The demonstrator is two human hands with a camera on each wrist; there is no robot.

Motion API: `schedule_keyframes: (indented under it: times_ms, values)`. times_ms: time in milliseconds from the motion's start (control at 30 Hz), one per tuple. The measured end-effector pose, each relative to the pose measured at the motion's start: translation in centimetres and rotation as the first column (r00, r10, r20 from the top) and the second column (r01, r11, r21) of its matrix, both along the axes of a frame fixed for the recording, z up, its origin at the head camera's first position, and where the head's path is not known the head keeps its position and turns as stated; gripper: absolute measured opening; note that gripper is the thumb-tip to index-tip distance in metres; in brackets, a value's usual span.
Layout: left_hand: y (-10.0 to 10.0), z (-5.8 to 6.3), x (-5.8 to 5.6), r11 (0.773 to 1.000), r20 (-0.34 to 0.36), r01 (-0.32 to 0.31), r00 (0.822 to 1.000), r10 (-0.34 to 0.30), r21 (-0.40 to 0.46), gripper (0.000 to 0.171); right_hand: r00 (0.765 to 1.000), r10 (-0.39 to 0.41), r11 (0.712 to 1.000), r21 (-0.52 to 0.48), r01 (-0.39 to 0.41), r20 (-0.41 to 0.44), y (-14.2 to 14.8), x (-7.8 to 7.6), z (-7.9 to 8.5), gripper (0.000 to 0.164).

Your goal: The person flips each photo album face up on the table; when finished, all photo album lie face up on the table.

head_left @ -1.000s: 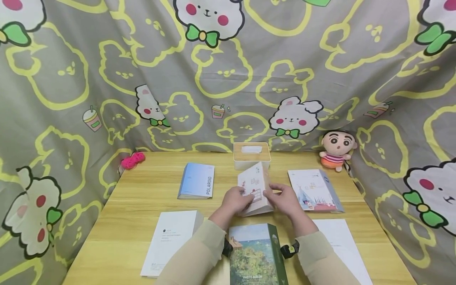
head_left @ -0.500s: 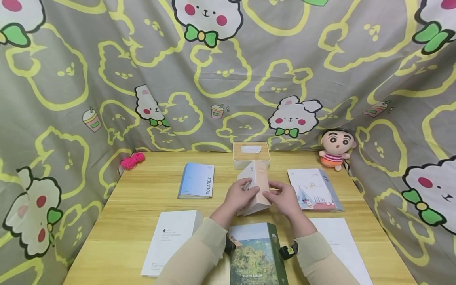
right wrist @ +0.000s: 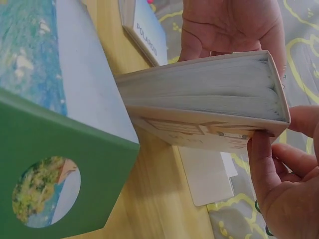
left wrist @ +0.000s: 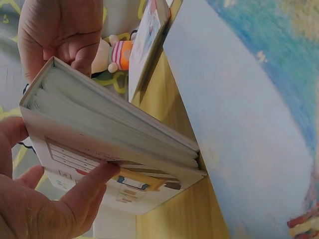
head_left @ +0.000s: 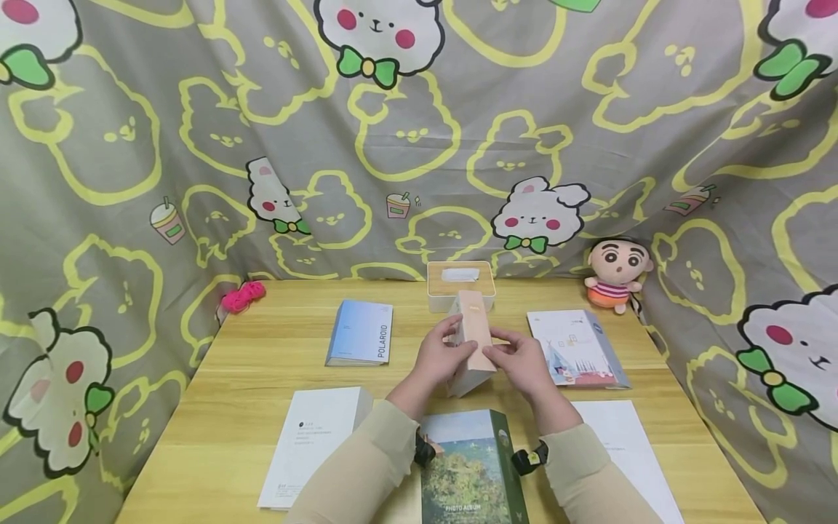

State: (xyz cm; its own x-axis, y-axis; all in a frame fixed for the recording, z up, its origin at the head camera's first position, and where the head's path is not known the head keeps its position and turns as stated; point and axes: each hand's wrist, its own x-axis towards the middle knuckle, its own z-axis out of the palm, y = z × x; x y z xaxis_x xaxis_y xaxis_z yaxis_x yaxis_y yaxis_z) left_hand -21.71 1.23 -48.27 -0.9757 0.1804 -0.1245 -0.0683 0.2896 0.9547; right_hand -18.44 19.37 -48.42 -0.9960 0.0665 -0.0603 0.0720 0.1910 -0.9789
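A small photo album [head_left: 475, 320] with a pale pink spine stands tilted on the table, spine up toward me. My left hand [head_left: 444, 356] grips its left cover near the spine. On the opposite cover, my right hand [head_left: 520, 358] holds it with thumb and fingers. The left wrist view shows the album's closed block of pages [left wrist: 114, 114] and a cover drawing under the left fingers [left wrist: 94, 184]. Right fingers [right wrist: 264, 164] press the other printed cover in the right wrist view. Just in front of the hands lies a green-spined photo album [head_left: 461, 466] with a landscape cover.
A blue Polaroid album [head_left: 360, 331] and a white album [head_left: 317, 444] lie to the left. An illustrated album [head_left: 572, 349] and a white one [head_left: 631, 451] lie to the right. Behind stand a tissue box [head_left: 461, 284] and a plush doll [head_left: 618, 269]; pink cord [head_left: 244, 297] lies far left.
The held album has turned, so its printed front cover swings out of the head view and its pink spine now faces up. Both hands stay on it, and the other albums stay put.
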Motion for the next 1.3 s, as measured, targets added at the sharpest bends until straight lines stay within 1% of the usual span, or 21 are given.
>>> schedule_keyframes:
  times_ms: [133,267,433,600,733,900,1033,1100,1167,1300]
  values:
    - [-0.1,0.4,0.1,0.998,0.025,-0.005,1.0,0.004,0.065,0.057,1.0,0.008,1.0,-0.02,-0.008,-0.008,-0.1,0.0,0.3,0.047]
    - [-0.2,0.6,0.2,0.991,0.054,-0.011,0.999,0.004,0.134,0.055,0.999,0.021,0.998,-0.053,-0.023,-0.031,-0.2,0.0,0.2,0.044]
    - [-0.5,0.5,0.2,0.985,0.062,-0.034,0.998,0.024,0.167,0.055,0.998,0.031,0.993,-0.113,-0.036,-0.05,-0.4,-0.2,-0.3,0.037]
    - [-0.8,0.2,0.0,0.979,0.064,-0.041,0.998,0.029,0.2,0.055,0.998,0.035,0.991,-0.129,-0.041,-0.047,-0.5,-0.3,-0.8,0.037]
    - [-1.0,-0.1,-0.2,0.972,0.068,-0.045,0.997,0.03,0.231,0.057,0.999,0.036,0.992,-0.124,-0.038,-0.02,-0.5,-0.2,-1.2,0.038]
    - [-1.0,-0.5,-0.2,0.959,0.083,-0.066,0.996,0.045,0.274,0.058,0.999,0.031,0.99,-0.138,-0.024,0.043,-0.4,-0.2,-1.8,0.038]
    - [-1.1,-0.8,-0.3,0.945,0.092,-0.078,0.994,0.051,0.317,0.058,0.994,0.068,0.985,-0.166,-0.053,0.09,-0.3,-0.4,-2.5,0.041]
    - [-1.2,-1.0,-0.3,0.938,0.094,-0.081,0.994,0.052,0.338,0.059,0.988,0.099,0.982,-0.17,-0.079,0.116,-0.2,-0.4,-3.0,0.043]
    - [-1.3,-1.2,-0.4,0.93,0.098,-0.084,0.994,0.051,0.358,0.06,0.983,0.12,0.982,-0.16,-0.097,0.138,-0.3,-0.4,-3.5,0.043]
    - [-1.7,-1.7,-0.5,0.914,0.105,-0.094,0.993,0.056,0.395,0.06,0.977,0.126,0.986,-0.126,-0.105,0.172,-0.4,-0.3,-4.0,0.045]
